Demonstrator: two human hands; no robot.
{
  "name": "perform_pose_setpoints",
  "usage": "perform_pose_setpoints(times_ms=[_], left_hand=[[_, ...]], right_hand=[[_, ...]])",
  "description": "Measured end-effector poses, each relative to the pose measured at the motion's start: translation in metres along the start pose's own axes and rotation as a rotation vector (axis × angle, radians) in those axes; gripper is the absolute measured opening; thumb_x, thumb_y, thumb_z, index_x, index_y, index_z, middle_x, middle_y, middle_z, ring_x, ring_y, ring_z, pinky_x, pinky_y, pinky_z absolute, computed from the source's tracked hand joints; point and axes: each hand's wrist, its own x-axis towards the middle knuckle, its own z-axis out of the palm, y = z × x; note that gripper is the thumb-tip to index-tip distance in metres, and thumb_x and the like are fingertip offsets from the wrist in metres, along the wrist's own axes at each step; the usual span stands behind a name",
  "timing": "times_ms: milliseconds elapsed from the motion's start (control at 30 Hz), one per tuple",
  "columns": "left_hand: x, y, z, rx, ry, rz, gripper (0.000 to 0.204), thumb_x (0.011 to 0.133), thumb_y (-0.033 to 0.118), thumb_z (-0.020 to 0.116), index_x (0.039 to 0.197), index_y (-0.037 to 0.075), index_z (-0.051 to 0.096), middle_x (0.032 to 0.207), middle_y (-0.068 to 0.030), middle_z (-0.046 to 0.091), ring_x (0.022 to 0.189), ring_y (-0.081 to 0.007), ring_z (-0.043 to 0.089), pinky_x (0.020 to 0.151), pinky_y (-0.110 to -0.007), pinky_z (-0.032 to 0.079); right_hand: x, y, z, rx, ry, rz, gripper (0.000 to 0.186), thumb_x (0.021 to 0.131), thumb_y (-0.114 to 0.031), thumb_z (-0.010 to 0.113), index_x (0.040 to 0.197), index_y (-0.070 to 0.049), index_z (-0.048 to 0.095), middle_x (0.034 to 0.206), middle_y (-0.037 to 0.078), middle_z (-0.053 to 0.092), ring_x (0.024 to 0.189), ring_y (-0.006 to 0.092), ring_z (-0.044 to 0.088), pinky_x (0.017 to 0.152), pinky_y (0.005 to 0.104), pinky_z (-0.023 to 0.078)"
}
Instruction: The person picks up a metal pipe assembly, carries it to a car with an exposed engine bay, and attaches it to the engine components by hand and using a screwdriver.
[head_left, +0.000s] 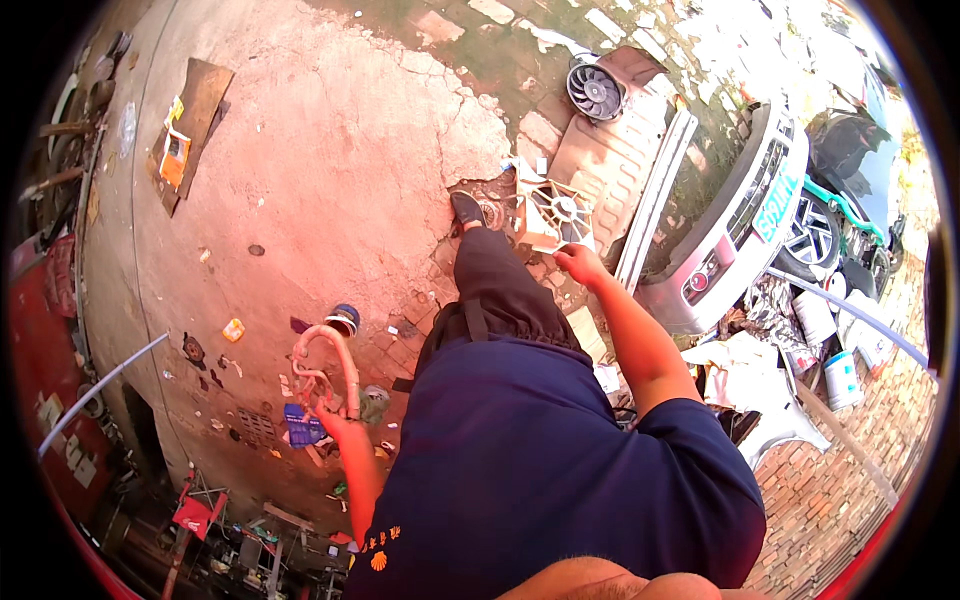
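In the head view, my left hand (332, 418), at the lower left beside my body, is closed on a bundle of curved pinkish hoses (347, 368). My right hand (578, 263) reaches forward to the right and grips the lower edge of a pale fan shroud (558, 212) with spokes round a centre hub. My left foot (467, 208) in a dark shoe is just left of the shroud. A blue printed packet (300, 428) lies on the ground behind the hoses, partly hidden by them.
A dented metal panel (625, 140) with a round fan (594, 92), long metal strips (655, 200), a detached bumper (680, 300), a wheel (808, 238) and buckets (840, 380) lie rightward. A board (206, 100) lies front left; red machinery (45, 320) lines the left.
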Motion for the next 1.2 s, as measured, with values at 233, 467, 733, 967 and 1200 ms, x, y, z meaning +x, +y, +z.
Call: perform_pose_setpoints(times_ms=[233, 467, 733, 967, 1200], left_hand=[[-0.035, 0.087, 0.100, -0.052, -0.023, 0.106, 0.033, 0.085, 0.047, 0.073, 0.108, 0.029, 0.056, 0.082, -0.0017, 0.052, 0.080, -0.0189, 0.060, 0.076, -0.037, 0.053], [-0.065, 0.121, 0.203, -0.017, 0.052, 0.097, 0.026, 0.086, 0.046, 0.072, 0.092, 0.025, 0.057, 0.067, 0.0069, 0.048, 0.059, -0.0114, 0.048, 0.061, -0.028, 0.044], [0.102, 0.173, 0.233, 0.039, -0.038, -0.053, 0.041, 0.090, 0.049, 0.063, 0.116, 0.019, 0.055, 0.110, -0.0079, 0.052, 0.100, -0.0298, 0.058, 0.081, -0.047, 0.057], [0.191, 0.314, 0.308, -0.108, 0.002, 0.094, 0.034, 0.088, 0.042, 0.072, 0.097, 0.012, 0.059, 0.090, -0.0029, 0.056, 0.075, -0.0191, 0.059, 0.061, -0.038, 0.054], [0.164, 0.426, 0.359, -0.311, -0.054, 0.116, 0.031, 0.090, 0.040, 0.074, 0.087, 0.012, 0.062, 0.079, -0.0024, 0.057, 0.059, -0.0143, 0.051, 0.051, -0.032, 0.045]], right_hand=[[0.061, -0.158, -0.042, 0.324, -0.043, 0.022, 0.039, 0.097, -0.031, 0.066, 0.112, 0.005, 0.071, 0.095, 0.011, 0.075, 0.086, 0.0186, 0.069, 0.082, 0.0357, 0.053], [0.084, -0.150, -0.057, 0.139, 0.032, 0.211, 0.042, 0.094, -0.034, 0.068, 0.111, 0.004, 0.073, 0.091, 0.012, 0.075, 0.080, 0.0207, 0.070, 0.078, 0.0377, 0.054], [0.092, -0.166, -0.066, 0.216, 0.156, 0.314, 0.035, 0.098, -0.028, 0.063, 0.110, 0.005, 0.070, 0.086, 0.008, 0.071, 0.072, 0.0164, 0.065, 0.064, 0.0324, 0.051], [0.174, -0.348, -0.003, 0.207, -0.070, 0.282, 0.031, 0.099, -0.031, 0.060, 0.112, -0.003, 0.068, 0.089, 0.005, 0.072, 0.072, 0.0131, 0.066, 0.059, 0.0281, 0.046], [0.302, -0.570, 0.053, 0.142, -0.213, 0.011, 0.034, 0.099, -0.033, 0.063, 0.120, -0.006, 0.067, 0.095, 0.003, 0.073, 0.077, 0.0118, 0.067, 0.060, 0.0258, 0.046]])
